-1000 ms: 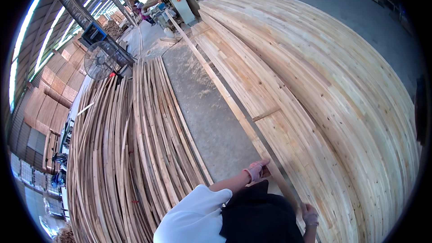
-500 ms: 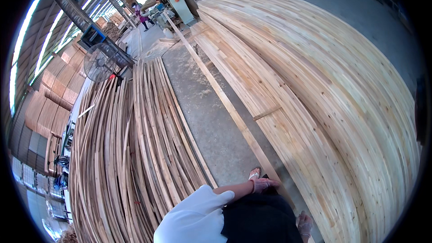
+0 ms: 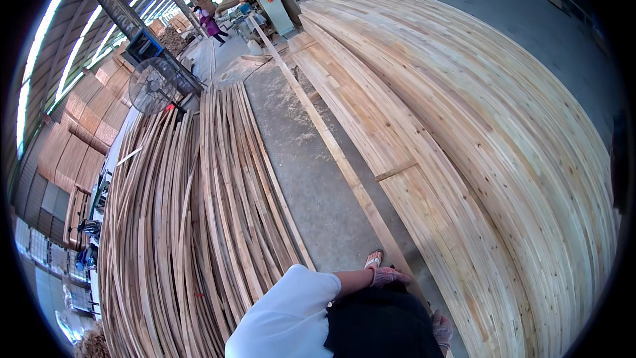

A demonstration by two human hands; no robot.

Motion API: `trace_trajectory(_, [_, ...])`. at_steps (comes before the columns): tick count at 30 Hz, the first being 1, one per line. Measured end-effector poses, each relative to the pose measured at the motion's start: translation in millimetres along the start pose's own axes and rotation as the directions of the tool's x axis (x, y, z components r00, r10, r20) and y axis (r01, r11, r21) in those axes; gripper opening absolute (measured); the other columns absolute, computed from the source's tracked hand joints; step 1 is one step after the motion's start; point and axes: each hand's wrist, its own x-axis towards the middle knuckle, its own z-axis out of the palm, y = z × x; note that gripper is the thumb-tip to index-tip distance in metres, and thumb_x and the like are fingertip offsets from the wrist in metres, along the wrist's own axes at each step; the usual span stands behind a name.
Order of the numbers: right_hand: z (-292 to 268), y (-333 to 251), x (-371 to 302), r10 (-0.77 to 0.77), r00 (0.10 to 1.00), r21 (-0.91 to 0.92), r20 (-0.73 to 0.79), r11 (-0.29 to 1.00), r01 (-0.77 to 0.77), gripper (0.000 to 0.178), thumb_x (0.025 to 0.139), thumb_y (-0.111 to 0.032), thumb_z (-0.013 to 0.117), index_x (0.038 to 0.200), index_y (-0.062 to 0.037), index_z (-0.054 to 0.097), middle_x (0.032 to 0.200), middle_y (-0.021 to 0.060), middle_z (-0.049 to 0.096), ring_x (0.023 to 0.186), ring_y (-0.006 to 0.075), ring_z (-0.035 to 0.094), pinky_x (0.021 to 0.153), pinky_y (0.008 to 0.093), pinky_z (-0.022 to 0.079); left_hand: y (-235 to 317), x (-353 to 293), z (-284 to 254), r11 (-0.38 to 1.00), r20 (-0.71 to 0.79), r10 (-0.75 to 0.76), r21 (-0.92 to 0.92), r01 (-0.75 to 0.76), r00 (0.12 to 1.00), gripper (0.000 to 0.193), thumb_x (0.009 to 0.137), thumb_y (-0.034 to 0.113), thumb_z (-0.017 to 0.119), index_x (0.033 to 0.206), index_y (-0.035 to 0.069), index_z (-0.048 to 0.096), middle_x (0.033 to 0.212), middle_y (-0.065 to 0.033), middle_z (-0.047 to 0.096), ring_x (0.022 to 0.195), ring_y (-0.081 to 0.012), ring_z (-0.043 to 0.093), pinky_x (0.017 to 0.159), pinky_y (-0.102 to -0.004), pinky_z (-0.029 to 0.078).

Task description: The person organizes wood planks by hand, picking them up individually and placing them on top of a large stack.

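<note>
A long, narrow, pale-wood board runs straight away from the person, its long axis slanting from the lower right toward the upper left. Its far end points to a machine with an upright pale-green panel; its near end comes down to the hands.

The left hand, in a pinkish knit glove, is at the board's left edge, so most of the board lies ahead of it. The right hand, in a similar pinkish glove, is lower and farther right, by the near end. Whether either hand is closed around the wood, I cannot tell.

Below the board is a grey concrete floor, strewn with pale sawdust toward the machine. Dark, thin wooden strips lie bundled on the left; broad, light-toned wooden panels are stacked on the right. Farther off are a round wire-caged fan and a person in a purple garment.
</note>
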Motion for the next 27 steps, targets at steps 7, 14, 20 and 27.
trace_trajectory(7, [0, -1, 2, -0.018, 1.0, -0.01, 0.016, 1.0, 0.018, 0.062, 0.093, -0.055, 0.035, 0.081, -0.0037, 0.067, 0.081, 0.0234, 0.062, 0.084, 0.0418, 0.058, 0.078, 0.0501, 0.044, -19, 29, -10, 0.998, 0.169, -0.026, -0.049, 0.035, 0.985, 0.045, 0.077, 0.029, 0.074, 0.116, 0.01, 0.061, 0.113, -0.0052, 0.062, 0.107, -0.019, 0.056, 0.094, -0.0341, 0.044])
trace_trajectory(14, [-10, -21, -15, -0.082, 0.996, -0.121, 0.019, 0.989, 0.084, 0.045, 0.09, -0.052, 0.041, 0.095, -0.0137, 0.064, 0.089, 0.0187, 0.063, 0.084, 0.0395, 0.06, 0.073, 0.0488, 0.047, -40, 57, -22, 0.99, 0.288, -0.026, -0.126, 0.064, 0.957, 0.047, 0.077, 0.028, 0.074, 0.117, 0.008, 0.06, 0.112, -0.007, 0.062, 0.107, -0.0193, 0.056, 0.094, -0.0336, 0.043])
trace_trajectory(20, [34, 42, 0, -0.308, 0.943, -0.307, 0.122, 0.892, 0.331, 0.051, 0.089, -0.045, 0.046, 0.135, -0.0238, 0.04, 0.11, 0.0166, 0.057, 0.09, 0.0425, 0.058, 0.071, 0.0532, 0.049, -52, 75, -33, 0.986, 0.361, -0.014, -0.151, 0.073, 0.933, 0.048, 0.077, 0.027, 0.074, 0.117, 0.007, 0.059, 0.112, -0.0085, 0.062, 0.107, -0.0195, 0.056, 0.094, -0.0332, 0.043])
trace_trajectory(27, [-17, -69, -21, -0.14, 0.99, -0.127, -0.023, 0.983, 0.136, 0.045, 0.091, -0.051, 0.043, 0.104, -0.0129, 0.06, 0.094, 0.0204, 0.062, 0.086, 0.0404, 0.06, 0.074, 0.0475, 0.048, -75, 104, -44, 0.981, 0.485, -0.008, -0.166, 0.101, 0.874, 0.049, 0.077, 0.026, 0.074, 0.118, 0.005, 0.057, 0.111, -0.0103, 0.062, 0.107, -0.0197, 0.056, 0.095, -0.0328, 0.042])
